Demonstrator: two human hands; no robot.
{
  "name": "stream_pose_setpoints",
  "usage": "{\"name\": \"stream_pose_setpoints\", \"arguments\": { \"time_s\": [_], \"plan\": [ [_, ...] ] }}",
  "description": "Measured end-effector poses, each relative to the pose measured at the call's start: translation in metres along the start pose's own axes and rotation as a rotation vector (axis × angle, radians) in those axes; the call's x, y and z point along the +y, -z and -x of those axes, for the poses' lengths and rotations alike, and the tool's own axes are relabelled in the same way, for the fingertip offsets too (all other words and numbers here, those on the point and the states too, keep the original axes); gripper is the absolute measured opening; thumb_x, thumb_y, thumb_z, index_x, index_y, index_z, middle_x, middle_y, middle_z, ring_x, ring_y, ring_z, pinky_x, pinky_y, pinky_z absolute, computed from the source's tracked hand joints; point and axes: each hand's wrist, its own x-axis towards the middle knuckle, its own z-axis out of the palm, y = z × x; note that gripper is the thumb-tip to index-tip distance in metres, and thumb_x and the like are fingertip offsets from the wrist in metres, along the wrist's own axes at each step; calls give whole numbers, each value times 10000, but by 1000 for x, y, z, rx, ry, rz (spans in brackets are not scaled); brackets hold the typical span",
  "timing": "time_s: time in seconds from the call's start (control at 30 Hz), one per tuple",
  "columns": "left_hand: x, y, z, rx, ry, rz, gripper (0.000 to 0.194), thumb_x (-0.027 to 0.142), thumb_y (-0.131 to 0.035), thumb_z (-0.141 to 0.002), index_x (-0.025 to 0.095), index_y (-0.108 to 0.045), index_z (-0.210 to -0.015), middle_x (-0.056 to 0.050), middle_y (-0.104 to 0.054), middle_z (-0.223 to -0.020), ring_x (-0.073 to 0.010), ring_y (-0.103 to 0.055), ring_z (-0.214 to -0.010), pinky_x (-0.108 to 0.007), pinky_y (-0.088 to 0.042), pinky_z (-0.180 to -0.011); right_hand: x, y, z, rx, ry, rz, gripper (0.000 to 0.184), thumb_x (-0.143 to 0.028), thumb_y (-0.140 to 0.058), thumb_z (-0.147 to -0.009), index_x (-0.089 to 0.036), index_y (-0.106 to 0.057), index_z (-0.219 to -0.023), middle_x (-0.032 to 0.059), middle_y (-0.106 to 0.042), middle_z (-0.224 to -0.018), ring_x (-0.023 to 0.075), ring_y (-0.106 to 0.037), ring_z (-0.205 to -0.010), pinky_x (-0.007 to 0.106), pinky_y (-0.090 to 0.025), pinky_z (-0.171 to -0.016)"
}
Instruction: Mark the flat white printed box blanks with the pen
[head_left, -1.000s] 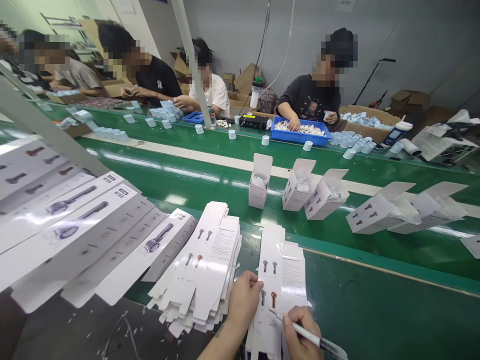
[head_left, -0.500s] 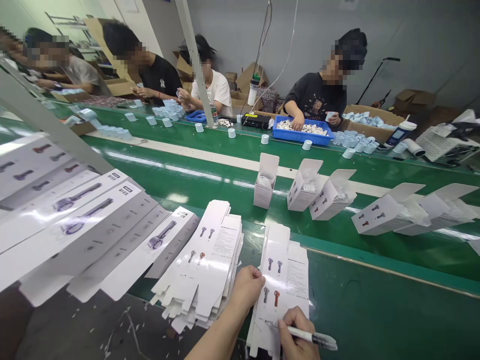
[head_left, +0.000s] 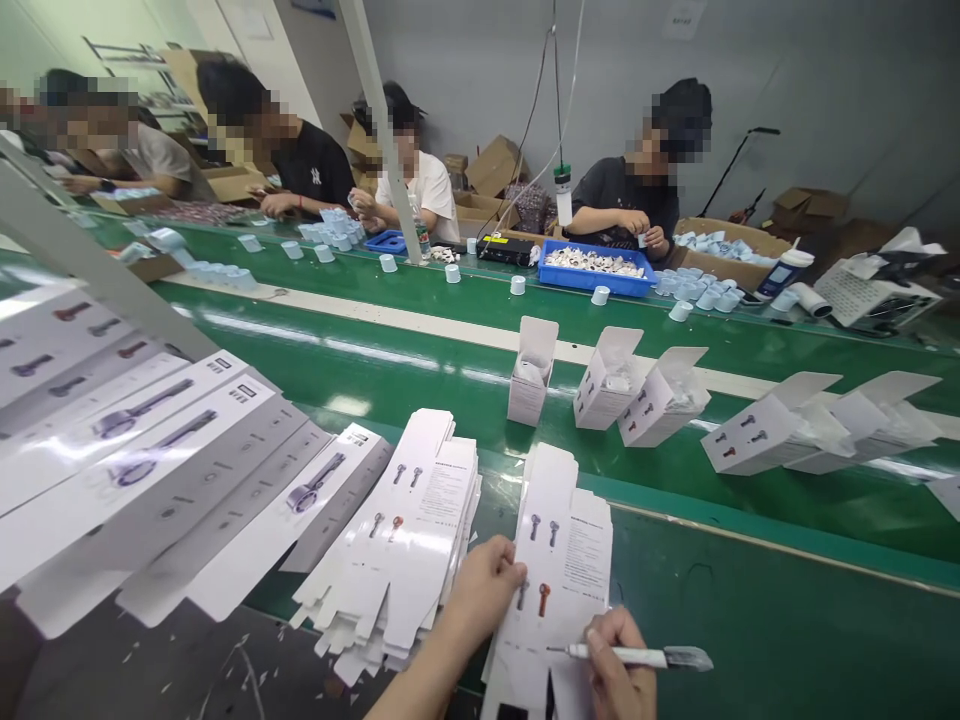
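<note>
While right hand (head_left: 615,665) grips pen (head_left: 637,656), left hand (head_left: 484,585) pins flat carton (head_left: 559,570), carton stack (head_left: 409,540) beside.

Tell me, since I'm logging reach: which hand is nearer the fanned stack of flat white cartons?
Left. The left hand is beside the fanned stack of flat white cartons; the right hand lies farther right, holding a white pen.

Both hands bare — left hand (head_left: 480,590), right hand (head_left: 619,665) — no sleeves showing.

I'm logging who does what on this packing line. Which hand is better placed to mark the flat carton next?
Probably the right hand: it holds the pen, tip over the flat carton. The left hand presses the carton's edge.
</note>
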Motion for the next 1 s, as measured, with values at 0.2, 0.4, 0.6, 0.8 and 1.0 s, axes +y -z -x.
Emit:
{"name": "stream_pose_setpoints", "arguments": {
  "time_s": [0.2,0.4,0.6,0.8,1.0],
  "plan": [
    [4,113,12,273,109,-17,287,494,-526,-793,212,-576,-770,-1,-625,-655,-203,-574,-623,-300,-414,-601,-20,-3,-34,17,34,252,367,-569,-579,-839,-237,-498,-704,-46,-467,-605,144,-431,-560,275,-344,-543],
    [2,157,23,688,196,-455,303,526,-484,-794,235,-566,-780,-79,-680,-844,-299,-618,-839,-364,-425,-719,-6,-10,-36,3,120,350,445,-637,-548,-825,-235,-468,-650,-41,-445,-606,157,-445,-587,299,-344,-581],
    [-3,30,19,104,-10,-304,173,368,-502,-818,225,-601,-819,-44,-703,-850,-221,-634,-845,-301,-420,-755,-8,-23,-29,158,159,443,425,-637,-516,-849,-239,-502,-699,-27,-500,-644,182,-479,-658,326,-356,-658],
    [-19,-22,0,72,68,-331,43,221,-550,-788,208,-567,-751,-27,-680,-754,-193,-620,-773,-283,-349,-681,-10,-34,-34,195,139,435,434,-659,-533,-832,-240,-545,-719,-21,-562,-644,196,-535,-659,326,-388,-644],
    [-28,-18,-6,79,118,-206,119,181,-583,-757,211,-513,-666,10,-615,-664,-169,-581,-704,-264,-338,-644,-19,-38,-37,194,123,460,415,-648,-532,-834,-248,-523,-727,-35,-548,-627,183,-529,-622,317,-401,-631]
  ]
}}
